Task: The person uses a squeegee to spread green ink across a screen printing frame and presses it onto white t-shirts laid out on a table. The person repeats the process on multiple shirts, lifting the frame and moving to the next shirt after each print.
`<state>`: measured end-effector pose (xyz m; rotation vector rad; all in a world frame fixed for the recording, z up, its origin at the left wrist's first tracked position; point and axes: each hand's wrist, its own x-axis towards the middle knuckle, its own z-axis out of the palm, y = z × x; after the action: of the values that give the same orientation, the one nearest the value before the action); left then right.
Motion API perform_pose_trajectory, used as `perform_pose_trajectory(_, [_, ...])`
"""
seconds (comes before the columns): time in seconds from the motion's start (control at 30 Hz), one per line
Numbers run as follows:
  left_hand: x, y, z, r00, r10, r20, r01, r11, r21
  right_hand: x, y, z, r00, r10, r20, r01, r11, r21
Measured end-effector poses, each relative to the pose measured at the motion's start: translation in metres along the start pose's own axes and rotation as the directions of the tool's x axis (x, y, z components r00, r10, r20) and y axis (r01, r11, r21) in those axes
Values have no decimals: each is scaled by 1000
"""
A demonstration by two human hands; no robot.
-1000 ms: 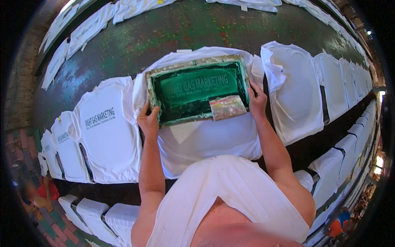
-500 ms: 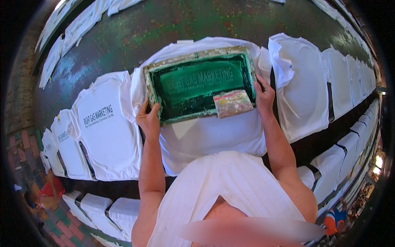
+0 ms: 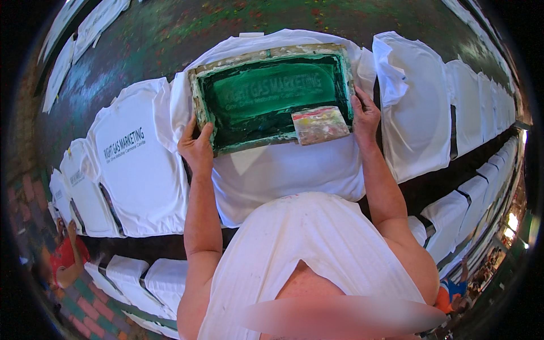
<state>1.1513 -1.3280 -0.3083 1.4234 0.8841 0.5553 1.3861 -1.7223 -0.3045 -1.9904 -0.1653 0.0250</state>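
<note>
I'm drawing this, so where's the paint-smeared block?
In the head view, the paint-smeared block is at the frame's lower right corner, just left of the right hand.

Bare arms (image 3: 202,209) stretch toward the far side, left hand (image 3: 196,148) and right hand (image 3: 365,116) gripping, thumbs (image 3: 207,132) inward.

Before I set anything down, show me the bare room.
Bare dark tabletop lies between the near white shirts and those at upper left. The near row is crowded: left hand and right hand hold the framed screen over one shirt.
</note>
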Motion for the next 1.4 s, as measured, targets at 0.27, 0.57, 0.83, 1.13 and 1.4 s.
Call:
perform_pose_trajectory(0.27, [3,-1,0,999,25,22,-25,1000,8,0,7,2,999,-47,-6,47,999,-24])
perform_pose_trajectory(0.57, [6,-4,-1,998,61,13,-61,998,-10,1,-9,3,1000,-30,2,30,999,-13])
perform_pose_trajectory(0.83, [7,-3,1,999,40,5,-40,999,-8,-40,-97,-25,696,-506,510,676,700,-228])
perform_pose_trajectory(1.13, [13,-15,1,996,90,19,-89,994,-62,-42,-129,11,682,-439,585,705,608,-366])
perform_pose_trajectory(1.4, [15,-16,5,990,138,12,-138,990,15,-24,-175,45,620,-251,744,686,634,-358])
